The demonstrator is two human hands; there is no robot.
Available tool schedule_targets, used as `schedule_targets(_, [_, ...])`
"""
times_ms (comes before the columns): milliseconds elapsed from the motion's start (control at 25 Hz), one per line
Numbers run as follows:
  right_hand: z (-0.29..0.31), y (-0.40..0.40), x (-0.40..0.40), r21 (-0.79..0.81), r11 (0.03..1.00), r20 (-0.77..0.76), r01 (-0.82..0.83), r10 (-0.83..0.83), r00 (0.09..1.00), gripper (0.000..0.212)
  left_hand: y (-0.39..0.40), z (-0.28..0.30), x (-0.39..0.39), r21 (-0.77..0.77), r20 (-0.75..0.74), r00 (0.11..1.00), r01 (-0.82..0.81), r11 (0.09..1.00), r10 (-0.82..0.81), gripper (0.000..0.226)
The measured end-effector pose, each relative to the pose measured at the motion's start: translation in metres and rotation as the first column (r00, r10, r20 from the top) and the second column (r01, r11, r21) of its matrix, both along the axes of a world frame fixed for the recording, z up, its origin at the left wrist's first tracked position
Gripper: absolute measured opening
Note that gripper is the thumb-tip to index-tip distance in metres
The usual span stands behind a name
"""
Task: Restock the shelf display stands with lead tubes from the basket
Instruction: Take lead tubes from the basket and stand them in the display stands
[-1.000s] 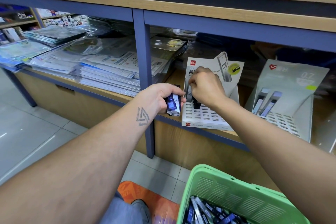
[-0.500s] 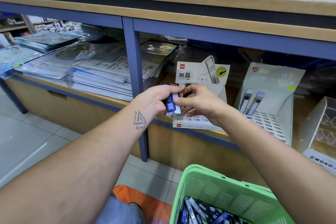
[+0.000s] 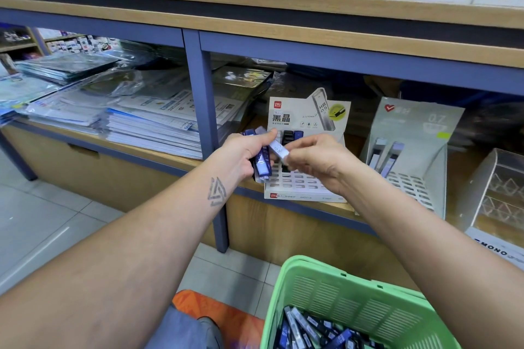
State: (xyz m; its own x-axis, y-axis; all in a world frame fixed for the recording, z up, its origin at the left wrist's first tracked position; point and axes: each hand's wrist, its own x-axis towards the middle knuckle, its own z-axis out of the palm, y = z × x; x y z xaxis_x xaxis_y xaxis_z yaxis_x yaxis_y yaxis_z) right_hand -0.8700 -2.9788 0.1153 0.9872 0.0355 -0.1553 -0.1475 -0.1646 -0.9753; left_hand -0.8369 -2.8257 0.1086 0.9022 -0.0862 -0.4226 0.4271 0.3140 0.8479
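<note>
We see two bare forearms reaching toward a shop shelf (image 3: 286, 201). The left hand (image 3: 243, 154) curls around a small bundle of blue lead tubes (image 3: 262, 163), gripping them upright. Just to its right, the right hand (image 3: 320, 160) pinches one pale tube (image 3: 279, 150) between thumb and fingertips, the tube tilted and its upper end touching the left thumb. Directly behind both hands stands a white slotted display stand (image 3: 300, 187), with a few dark tubes (image 3: 292, 136) already seated in its back row. Farther right of the right hand sits a grey display stand (image 3: 419, 133) holding two tubes. Below the right forearm, a green basket (image 3: 340, 292) holds many more loose tubes.
</note>
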Motion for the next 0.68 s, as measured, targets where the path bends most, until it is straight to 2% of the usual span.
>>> schedule_targets(120, [0.004,-0.006,0.014,-0.149,0.971,0.201,0.186,-0.154,0.967,0.025,0.007,-0.001,0.002,0.031,-0.081,0.995,0.067,0.997,-0.065,0.015])
schedule_targets(200, [0.005,-0.009,0.026,-0.354,0.903,0.388,0.243,-0.095,0.917,0.028,0.014,-0.002,0.004,0.07,-0.131,0.987,0.1,0.993,-0.09,0.015])
schedule_targets(280, [0.007,-0.007,0.033,-0.527,0.81,0.507,0.256,0.058,0.86,0.025,0.019,-0.002,0.004,0.099,-0.16,0.982,0.115,0.988,-0.098,0.018])
schedule_targets(360, [0.004,0.0,0.042,-0.636,0.725,0.543,0.266,0.175,0.821,0.023,0.022,0.0,0.002,0.109,-0.168,0.982,0.106,0.988,-0.087,0.018])
schedule_targets(480, [-0.007,0.012,0.053,-0.749,0.611,0.505,0.258,0.274,0.818,0.015,0.026,0.002,0.0,0.113,-0.17,0.982,0.098,0.989,-0.078,0.018])
schedule_targets(680, [-0.017,0.02,0.061,-0.792,0.539,0.497,0.285,0.3,0.814,0.015,0.03,0.003,0.002,0.128,-0.187,0.979,0.108,0.986,-0.083,0.018])
